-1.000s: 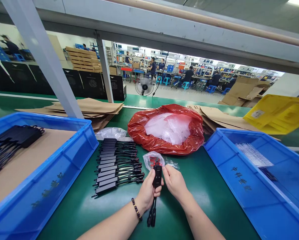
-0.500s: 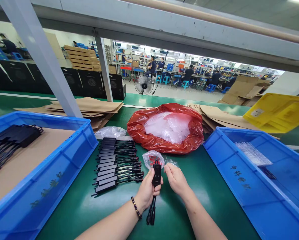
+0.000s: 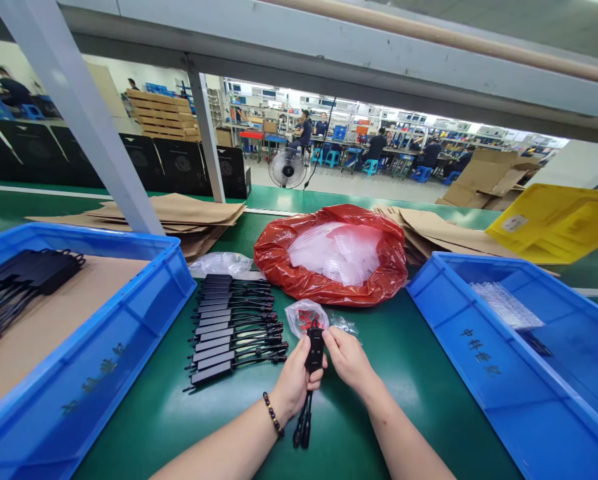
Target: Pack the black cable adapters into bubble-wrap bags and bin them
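My left hand (image 3: 295,377) grips a black control box (image 3: 315,350) with cables, held upright above the green bench, its cables (image 3: 303,421) hanging toward me. Beside the box's upper right edge, my right hand (image 3: 347,355) is closed in a pinch; whatever is between its fingertips is too small to make out. Just behind the box lies a small clear plastic bag (image 3: 295,319) with red pieces (image 3: 306,315) in it. To the left, several similar black boxes (image 3: 213,353) with cables lie in a row on the bench.
A red plastic bag (image 3: 279,273) of clear bubble sleeves stands behind my hands. Blue bins flank the bench: the left bin (image 3: 143,320) holds black units with cables, the right bin (image 3: 459,333) bubble-wrapped items. Cardboard sheets (image 3: 179,210) and a yellow bin (image 3: 553,220) lie farther back.
My right hand has moved slightly left, up to the edge of the black control box. The left hand still holds the box in nearly the same place.
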Demonstrator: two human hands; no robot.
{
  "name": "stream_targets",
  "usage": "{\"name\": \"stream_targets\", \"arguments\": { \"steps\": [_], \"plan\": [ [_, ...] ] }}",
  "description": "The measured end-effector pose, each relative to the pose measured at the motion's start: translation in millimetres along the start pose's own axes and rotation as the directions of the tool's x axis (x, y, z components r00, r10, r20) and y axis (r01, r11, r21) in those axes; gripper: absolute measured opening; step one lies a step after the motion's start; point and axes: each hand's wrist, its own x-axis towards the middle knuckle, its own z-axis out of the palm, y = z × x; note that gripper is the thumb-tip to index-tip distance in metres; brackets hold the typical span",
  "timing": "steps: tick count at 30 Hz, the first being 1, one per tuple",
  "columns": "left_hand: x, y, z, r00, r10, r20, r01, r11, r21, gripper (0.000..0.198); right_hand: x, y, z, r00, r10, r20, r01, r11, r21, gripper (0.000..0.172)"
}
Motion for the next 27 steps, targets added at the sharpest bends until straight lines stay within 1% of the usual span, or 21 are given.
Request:
{"name": "stream_targets", "arguments": {
  "steps": [3, 5, 7, 8, 9, 10, 12, 13, 15, 16, 18, 20, 22, 24, 25, 26, 27],
  "plan": [
    [0.6, -0.1, -1.0, 1.000, 0.002, 0.002, -0.002, 1.000, 0.001, 0.048, -1.6, -2.8, -4.2, 1.000, -0.013, 0.023, 0.012, 0.997, 0.071, 0.040],
    [1.6, 0.2, -1.7, 1.000, 0.006, -0.005, -0.006, 1.000, -0.002, 0.047, -1.3, -2.2, -13.4, 0.999, -0.045, 0.022, 0.042, 0.992, 0.119, 0.043],
    [2.8, 0.7, -2.0, 1.000, 0.011, -0.020, -0.011, 1.000, -0.008, 0.047, 2.3, 2.9, -25.5, 0.999, -0.030, 0.010, 0.029, 0.996, 0.087, 0.044],
    [3.2, 0.9, -1.9, 1.000, 0.013, -0.026, -0.013, 1.000, -0.012, 0.047, 5.5, 7.2, -30.9, 1.000, 0.004, 0.016, -0.005, 1.000, 0.014, 0.045],
    [3.4, 1.1, -1.7, 0.999, 0.014, -0.030, -0.014, 1.000, -0.014, 0.047, 9.5, 12.6, -35.2, 0.997, 0.061, 0.040, -0.056, 0.993, -0.102, 0.044],
    [3.4, 1.3, -1.5, 0.999, 0.014, -0.029, -0.015, 1.000, -0.016, 0.046, 13.9, 18.5, -37.8, 0.989, 0.131, 0.074, -0.110, 0.965, -0.238, 0.043],
    [2.6, 1.7, -0.7, 1.000, 0.012, -0.022, -0.012, 1.000, -0.017, 0.046, 22.7, 30.5, -38.2, 0.954, 0.276, 0.113, -0.193, 0.860, -0.473, 0.036],
    [1.9, 2.0, -0.4, 1.000, 0.009, -0.018, -0.010, 1.000, -0.018, 0.045, 26.3, 35.9, -36.7, 0.937, 0.331, 0.108, -0.224, 0.811, -0.540, 0.032],
    [0.1, 2.8, 0.1, 1.000, 0.010, -0.003, -0.010, 1.000, -0.019, 0.042, 31.0, 45.4, -34.1, 0.923, 0.378, 0.069, -0.270, 0.765, -0.584, 0.024],
    [-1.0, 3.2, 0.3, 1.000, 0.018, 0.012, -0.017, 1.000, -0.014, 0.039, 31.8, 49.8, -34.2, 0.922, 0.385, 0.036, -0.293, 0.758, -0.583, 0.024],
    [-3.1, 3.8, 0.9, 0.997, 0.041, 0.059, -0.041, 0.999, 0.008, 0.034, 30.5, 59.0, -38.8, 0.907, 0.419, -0.046, -0.364, 0.725, -0.584, 0.033],
    [-5.1, 3.9, 2.2, 0.992, 0.064, 0.107, -0.069, 0.997, 0.042, 0.047, 26.0, 70.0, -47.9, 0.869, 0.478, -0.127, -0.454, 0.668, -0.590, 0.037],
    [-6.7, 3.7, 4.3, 0.990, 0.071, 0.123, -0.081, 0.993, 0.080, 0.057, 19.7, 81.5, -57.9, 0.827, 0.532, -0.182, -0.521, 0.603, -0.604, 0.034],
    [-7.5, 3.5, 6.6, 0.991, 0.063, 0.118, -0.076, 0.991, 0.107, 0.052, 14.0, 90.0, -65.8, 0.800, 0.555, -0.228, -0.559, 0.553, -0.618, 0.030],
    [-7.6, 3.6, 7.4, 0.992, 0.057, 0.113, -0.070, 0.991, 0.110, 0.046, 12.5, 91.9, -68.5, 0.797, 0.544, -0.262, -0.571, 0.536, -0.621, 0.029],
    [-7.3, 3.6, 8.0, 0.993, 0.050, 0.110, -0.062, 0.992, 0.108, 0.039, 12.4, 92.0, -70.3, 0.805, 0.507, -0.309, -0.574, 0.531, -0.624, 0.027],
    [-6.8, 3.6, 8.0, 0.993, 0.043, 0.106, -0.054, 0.993, 0.102, 0.034, 14.3, 90.1, -71.3, 0.823, 0.440, -0.359, -0.562, 0.542, -0.625, 0.026]
  ]
}}
